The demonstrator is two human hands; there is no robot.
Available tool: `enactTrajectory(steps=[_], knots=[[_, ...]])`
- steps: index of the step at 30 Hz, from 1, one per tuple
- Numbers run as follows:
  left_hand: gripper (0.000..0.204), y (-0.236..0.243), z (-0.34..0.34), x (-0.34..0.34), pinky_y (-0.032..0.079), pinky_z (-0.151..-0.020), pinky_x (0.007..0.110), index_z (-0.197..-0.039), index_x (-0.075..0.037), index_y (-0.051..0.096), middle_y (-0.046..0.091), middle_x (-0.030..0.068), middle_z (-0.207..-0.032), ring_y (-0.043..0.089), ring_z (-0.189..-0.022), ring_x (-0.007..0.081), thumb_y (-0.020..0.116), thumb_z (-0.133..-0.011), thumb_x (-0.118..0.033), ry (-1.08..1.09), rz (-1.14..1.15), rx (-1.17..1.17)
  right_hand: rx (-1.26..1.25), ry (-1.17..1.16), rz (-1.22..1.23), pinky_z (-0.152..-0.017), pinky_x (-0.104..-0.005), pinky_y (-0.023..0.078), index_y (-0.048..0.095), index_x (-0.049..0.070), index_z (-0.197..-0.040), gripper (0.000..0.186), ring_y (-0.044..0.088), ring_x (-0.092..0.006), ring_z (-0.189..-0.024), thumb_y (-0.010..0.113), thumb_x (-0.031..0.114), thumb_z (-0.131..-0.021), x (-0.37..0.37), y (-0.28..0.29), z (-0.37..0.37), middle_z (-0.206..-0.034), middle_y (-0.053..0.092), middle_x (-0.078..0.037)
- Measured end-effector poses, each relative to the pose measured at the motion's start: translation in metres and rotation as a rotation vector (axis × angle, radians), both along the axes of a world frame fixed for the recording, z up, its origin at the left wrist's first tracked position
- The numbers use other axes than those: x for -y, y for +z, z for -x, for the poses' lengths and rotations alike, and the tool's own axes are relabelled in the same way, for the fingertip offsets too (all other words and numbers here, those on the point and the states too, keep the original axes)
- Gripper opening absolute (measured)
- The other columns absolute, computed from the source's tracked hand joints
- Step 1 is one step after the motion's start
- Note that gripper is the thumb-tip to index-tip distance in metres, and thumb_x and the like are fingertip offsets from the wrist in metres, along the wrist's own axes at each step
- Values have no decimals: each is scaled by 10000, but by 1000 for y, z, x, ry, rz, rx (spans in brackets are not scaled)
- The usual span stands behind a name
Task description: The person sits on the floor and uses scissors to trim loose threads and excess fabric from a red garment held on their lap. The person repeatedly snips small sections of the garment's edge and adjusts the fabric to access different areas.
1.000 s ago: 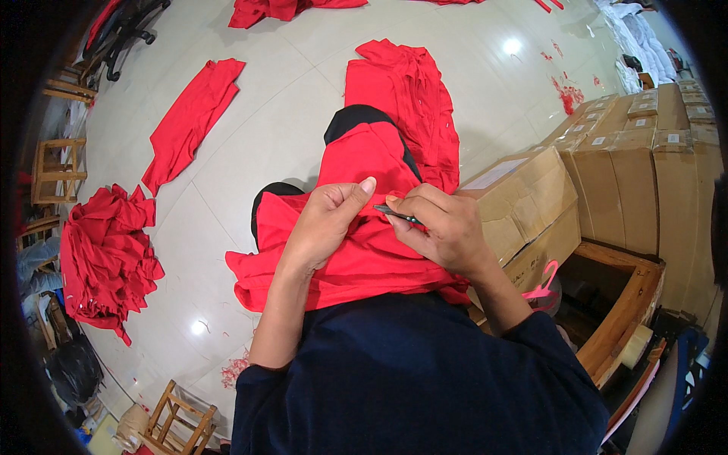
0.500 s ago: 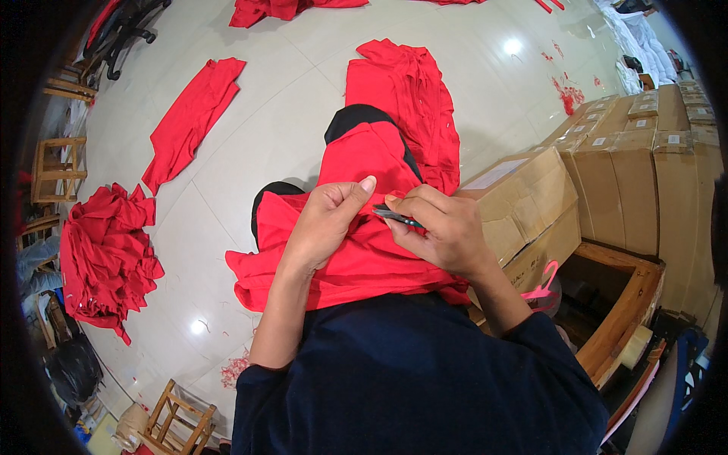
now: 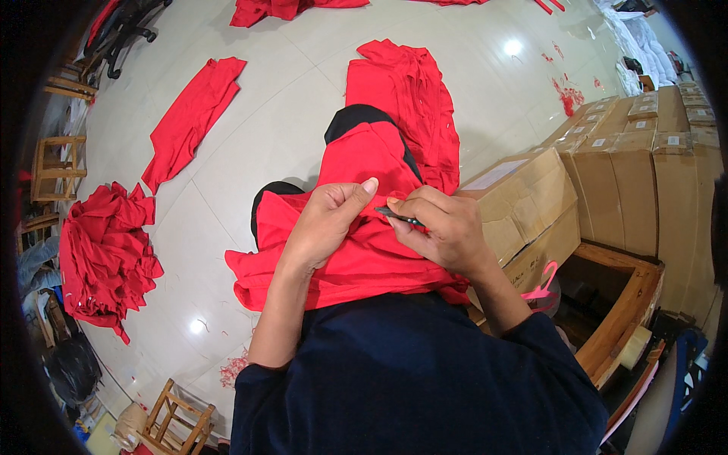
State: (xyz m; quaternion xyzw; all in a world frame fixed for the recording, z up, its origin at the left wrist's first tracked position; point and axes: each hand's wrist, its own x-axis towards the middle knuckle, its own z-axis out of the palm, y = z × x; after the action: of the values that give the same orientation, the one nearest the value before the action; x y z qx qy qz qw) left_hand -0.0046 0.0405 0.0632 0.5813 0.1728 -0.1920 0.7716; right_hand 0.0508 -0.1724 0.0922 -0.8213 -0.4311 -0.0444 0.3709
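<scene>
Change over the last second: slight. The small dark tool (image 3: 402, 217) in the right hand (image 3: 451, 231) shows a broader profile half a second ago and a narrow one now, as if turned or squeezed; it is too small to say which. The left hand (image 3: 327, 224) matches its earlier pose. Judgement: work is staying at one spot on the red garment (image 3: 364, 155), with no large advance.

Position: the garment lies across the lap, draped over both knees, under the two hands. Right hand is closed on the tool, gripping it between thumb and fingers, tip toward the left thumb and apart from it. Left hand has its thumb extended and fingers tucked out of sight; cannot tell whether it pinches cloth.

Counts:
- hands, 2; tool, 1; garment on lap, 1
- folded red bundle (image 3: 402, 83) on the floor beyond the knees, 1
- long red piece (image 3: 193, 117) at left, 1
- crumpled red heap (image 3: 110, 254) at far left, 1
- pink hanger (image 3: 542, 288), 1
- near carton (image 3: 531, 201), 1; stacked cartons (image 3: 618, 189) behind, several, overlapping, not countable
</scene>
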Motion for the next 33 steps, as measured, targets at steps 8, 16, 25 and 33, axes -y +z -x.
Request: enactTrajectory(steps=[8, 16, 25, 33], knots=[[459, 2, -2, 6, 215, -525, 260, -701, -123, 580, 373, -138, -673, 257, -623, 3, 604, -1086, -373, 71, 16, 47, 11, -6, 43, -525, -328, 495, 748, 111, -1064, 277, 664, -166, -671, 818, 131, -796, 0, 7, 0, -860, 634, 3], [398, -4, -1, 0, 439, -746, 234, -983, -13, 767, 683, -48, -880, 506, -792, 8, 587, -1095, -350, 12, 8, -5, 11, -18, 46, -524, -329, 492, 745, 112, -1043, 237, 658, -166, -667, 814, 145, -819, -2, 6, 1, -846, 629, 3], [437, 2, -1, 5, 264, -552, 253, -791, -64, 677, 417, -129, -694, 294, -644, 8, 595, -1091, -370, 53, 10, 41, -41, -6, -3, -558, -332, 519, 741, 98, -1043, 238, 687, -188, -698, 818, 131, -820, -1, 5, 0, -879, 669, -25], [298, 1, 1, 1, 355, -689, 205, -957, -66, 660, 556, -96, -850, 401, -752, 3, 570, -1105, -309, 33, 10, 106, -818, -228, -496, -740, -219, 475, 679, 17, -1095, 133, 611, -65, -826, 707, 87, -986, -5, -8, 3, -925, 675, 4]])
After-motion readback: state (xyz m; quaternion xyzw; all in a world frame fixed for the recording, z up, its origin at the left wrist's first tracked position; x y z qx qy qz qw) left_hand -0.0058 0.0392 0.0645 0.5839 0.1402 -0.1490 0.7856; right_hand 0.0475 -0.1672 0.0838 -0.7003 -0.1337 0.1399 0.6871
